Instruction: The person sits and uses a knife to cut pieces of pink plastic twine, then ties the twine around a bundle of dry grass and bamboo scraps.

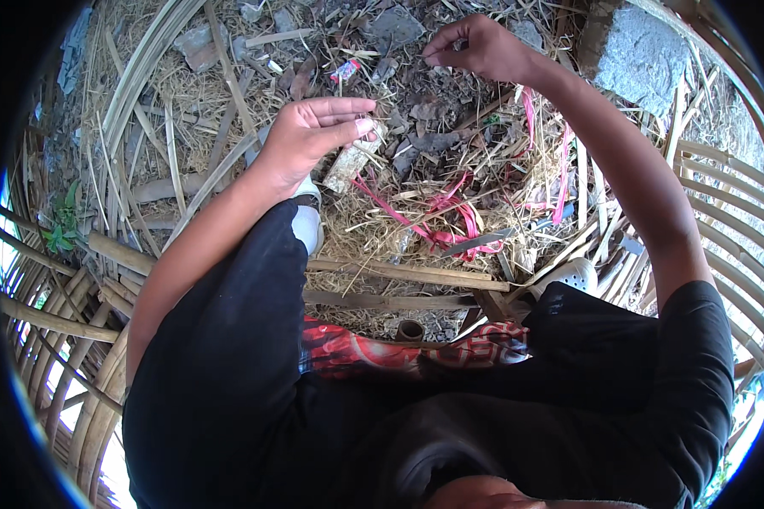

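Observation:
My left hand point(310, 136) is raised over the littered ground, thumb pressed toward the fingers in a pinch. Anything in that pinch is too small to make out. Farther off and to the right, my right hand point(481, 53) has its fingers curled in and the thumb against them, and whatever they hold does not show. Just below my left fingertips lies a pale, rough block point(351, 165). Pink plastic string point(458, 225) lies in a tangle on the straw between my feet, with a dark flat blade-like strip point(480, 243) across it.
Bamboo strips point(170, 161) lie at the left, and curved bamboo slats point(730, 212) stand at the right. A grey concrete block point(641, 59) sits at the far right. A bamboo pole point(407, 273) crosses before me. A small colourful wrapper point(345, 70) lies among straw and dry leaves.

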`<action>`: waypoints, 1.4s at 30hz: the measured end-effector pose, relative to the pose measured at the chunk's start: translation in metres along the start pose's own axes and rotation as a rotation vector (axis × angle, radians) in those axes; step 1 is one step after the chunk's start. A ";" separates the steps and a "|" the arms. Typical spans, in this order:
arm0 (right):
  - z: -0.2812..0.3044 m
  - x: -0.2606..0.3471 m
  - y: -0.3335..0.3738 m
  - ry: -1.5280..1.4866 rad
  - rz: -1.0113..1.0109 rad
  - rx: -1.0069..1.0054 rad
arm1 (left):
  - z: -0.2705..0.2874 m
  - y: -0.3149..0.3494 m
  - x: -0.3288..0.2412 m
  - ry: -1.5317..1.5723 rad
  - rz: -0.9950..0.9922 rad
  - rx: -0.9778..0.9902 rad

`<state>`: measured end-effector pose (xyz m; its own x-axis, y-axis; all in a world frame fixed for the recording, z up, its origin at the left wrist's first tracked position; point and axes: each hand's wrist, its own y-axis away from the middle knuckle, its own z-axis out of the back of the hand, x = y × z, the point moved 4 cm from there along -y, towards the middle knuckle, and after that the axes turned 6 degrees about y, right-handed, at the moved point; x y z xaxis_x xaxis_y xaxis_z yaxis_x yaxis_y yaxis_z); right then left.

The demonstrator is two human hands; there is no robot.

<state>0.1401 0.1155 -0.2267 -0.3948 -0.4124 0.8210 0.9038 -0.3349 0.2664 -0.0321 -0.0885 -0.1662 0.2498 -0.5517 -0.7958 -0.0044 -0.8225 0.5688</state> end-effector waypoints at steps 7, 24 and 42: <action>0.000 0.074 0.012 -0.140 0.240 0.125 | 0.004 -0.002 0.005 0.120 0.055 0.002; -0.023 0.104 0.020 -0.094 0.452 0.200 | -0.004 -0.001 0.008 0.161 0.165 0.072; 0.003 0.077 0.019 -0.194 0.179 0.267 | -0.007 -0.003 0.002 0.158 0.101 0.120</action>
<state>0.1272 0.0796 -0.1570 -0.2111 -0.2676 0.9401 0.9770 -0.0290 0.2112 -0.0252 -0.0862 -0.1686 0.3906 -0.6114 -0.6882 -0.1500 -0.7799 0.6077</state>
